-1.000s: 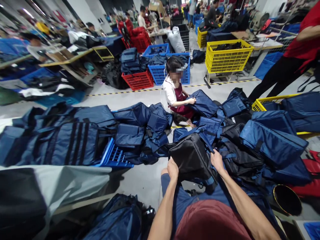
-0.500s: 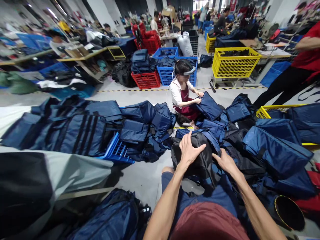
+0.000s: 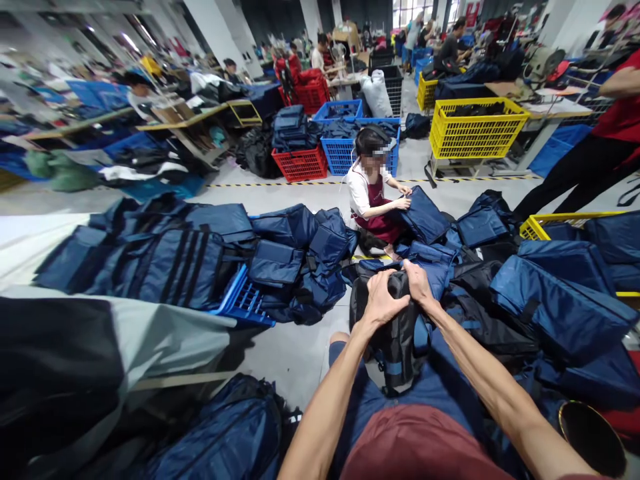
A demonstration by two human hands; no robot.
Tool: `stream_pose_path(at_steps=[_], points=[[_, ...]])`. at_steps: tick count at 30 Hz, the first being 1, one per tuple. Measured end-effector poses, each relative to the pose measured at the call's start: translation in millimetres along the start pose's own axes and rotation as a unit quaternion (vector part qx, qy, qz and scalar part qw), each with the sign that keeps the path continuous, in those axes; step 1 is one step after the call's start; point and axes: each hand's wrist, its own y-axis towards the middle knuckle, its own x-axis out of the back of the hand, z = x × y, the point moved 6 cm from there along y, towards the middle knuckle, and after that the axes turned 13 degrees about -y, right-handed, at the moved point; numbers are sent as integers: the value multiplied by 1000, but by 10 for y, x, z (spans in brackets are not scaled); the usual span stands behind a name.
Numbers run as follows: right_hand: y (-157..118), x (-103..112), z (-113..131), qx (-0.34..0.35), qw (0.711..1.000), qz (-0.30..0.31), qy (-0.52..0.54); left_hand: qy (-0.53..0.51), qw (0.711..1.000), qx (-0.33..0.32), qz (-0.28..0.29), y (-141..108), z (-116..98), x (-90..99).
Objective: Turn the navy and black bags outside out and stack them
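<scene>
A black bag with blue strap pieces (image 3: 395,350) rests on my lap between my knees. My left hand (image 3: 384,297) grips its top from the left, fingers curled over the fabric and thumb pointing right. Close beside it, my right hand (image 3: 418,283) is closed on the bag's upper right edge; its fingertips are partly hidden. Just beyond my hands lies a heap of navy bags (image 3: 433,260). Black bags (image 3: 490,307) lie to the right of my lap.
A co-worker (image 3: 373,193) sits on the floor ahead, handling a navy bag (image 3: 423,213). Navy bags (image 3: 175,257) are piled at left by a blue crate (image 3: 243,300). A yellow crate (image 3: 477,130) stands farther back. Another person in red (image 3: 617,113) stands at right.
My right hand has moved up and left from the bag's side to its top edge, near my left hand. The bag has turned and now looks narrower and more upright.
</scene>
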Motion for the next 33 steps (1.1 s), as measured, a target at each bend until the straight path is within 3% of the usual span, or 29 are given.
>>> stream_pose_path(at_steps=[3, 5, 7, 9, 13, 16, 20, 22, 26, 30, 33], points=[[-91, 176, -64, -59, 994, -79, 40, 19, 997, -65, 27, 39, -257, 19], [-119, 266, -24, -39, 993, -105, 37, 26, 994, -100, 44, 40, -312, 57], [-146, 251, 23, 11, 995, -98, 8, 27, 993, -104, 55, 8, -191, 70], [-193, 131, 15, 56, 996, -61, -15, 26, 996, -73, 46, -46, 74, 57], [-299, -88, -163, 44, 999, -21, -11, 33, 999, -32, 18, -134, 523, -30], [-354, -108, -230, 37, 999, -14, -15, 30, 998, -48, 30, -169, 568, -89], [-285, -4, -288, 62, 996, 4, -69, 36, 998, -46, 5, -199, 521, -91], [-125, 55, -442, 15, 988, 45, -146, 45, 998, -44, -6, -197, 505, -106], [294, 61, -714, -77, 940, 225, -246, 61, 997, -48, -1, -182, 456, -137], [593, -108, -564, -93, 900, 315, -288, 64, 996, -63, 13, -210, 357, -107], [627, -241, -331, -122, 874, 311, -353, 73, 994, -74, 21, -242, 273, -61]])
